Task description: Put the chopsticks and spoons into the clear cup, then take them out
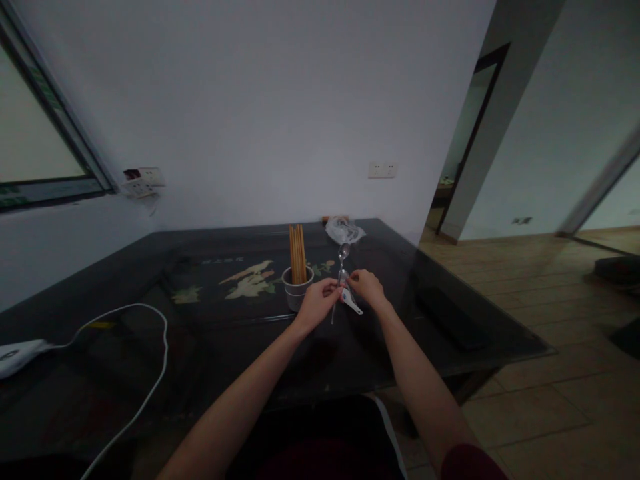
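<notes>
Over the table, my left hand [320, 303] is closed in a pinch around a small bunch of spoons. A metal spoon [344, 251] points its bowl away from me, and the bowl of a second metal spoon [343, 274] shows just above my fingers. A white ceramic spoon [353, 303] with a blue mark slants down to the right between my hands. My right hand [367, 287] has its fingers curled at the same bunch, fingertips against the spoons; its exact hold is partly hidden. Left of my hands stands a grey cup [295, 297] holding several upright wooden chopsticks [297, 255].
The dark glossy table [200, 347] has a floral inlay and reaches the wall. A crumpled clear plastic bag [345, 231] lies at its back edge. A white cable [165, 333] runs across the left side from a white power strip [23, 357]. A dark flat object [453, 320] lies at right.
</notes>
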`<state>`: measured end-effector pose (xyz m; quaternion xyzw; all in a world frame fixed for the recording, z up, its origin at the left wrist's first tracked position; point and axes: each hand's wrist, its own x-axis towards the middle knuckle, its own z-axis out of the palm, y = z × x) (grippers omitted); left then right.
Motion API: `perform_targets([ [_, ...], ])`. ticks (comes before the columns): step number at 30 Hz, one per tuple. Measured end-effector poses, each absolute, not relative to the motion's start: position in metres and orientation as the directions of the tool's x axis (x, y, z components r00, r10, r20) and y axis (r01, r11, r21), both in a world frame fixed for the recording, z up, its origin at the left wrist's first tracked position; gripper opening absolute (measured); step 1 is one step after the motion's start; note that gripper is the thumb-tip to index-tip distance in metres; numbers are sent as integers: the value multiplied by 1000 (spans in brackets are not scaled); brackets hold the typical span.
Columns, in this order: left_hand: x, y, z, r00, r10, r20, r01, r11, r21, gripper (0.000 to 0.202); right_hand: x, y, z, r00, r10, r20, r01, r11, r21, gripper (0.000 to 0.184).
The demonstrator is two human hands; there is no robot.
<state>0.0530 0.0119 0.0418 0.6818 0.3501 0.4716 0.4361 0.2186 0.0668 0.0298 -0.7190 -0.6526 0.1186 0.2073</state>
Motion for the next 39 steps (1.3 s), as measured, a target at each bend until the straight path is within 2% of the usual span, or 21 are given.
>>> perform_targets([
  [5, 53, 12, 42, 320, 900, 295, -14, -307, 952, 33, 216, 66, 31, 121, 986, 114, 883, -54, -466, 23],
  [11, 52, 10, 48, 303, 901, 312, -74, -304, 950, 36, 215, 64, 33, 101, 984, 148, 869, -15, -495, 25],
  [19, 48, 7, 54, 296, 904, 308, -54, -306, 950, 39, 211, 66, 33, -9, 969, 247, 822, 148, -550, 20],
  [24, 48, 5, 59, 288, 895, 340, -69, -334, 940, 39, 205, 64, 35, -113, 942, 315, 717, 296, -631, 18],
  [30, 40, -3, 80, 173, 898, 404, -117, -389, 914, 35, 193, 59, 35, -196, 919, 341, 475, 394, -787, 20],
  [34, 22, -5, 97, 37, 883, 469, -142, -459, 877, 32, 184, 62, 27, -235, 907, 349, 360, 415, -836, 32],
  [39, -16, 10, 111, -200, 816, 542, -111, -568, 815, 32, 168, 63, 8, -249, 936, 250, 240, 309, -920, 67],
])
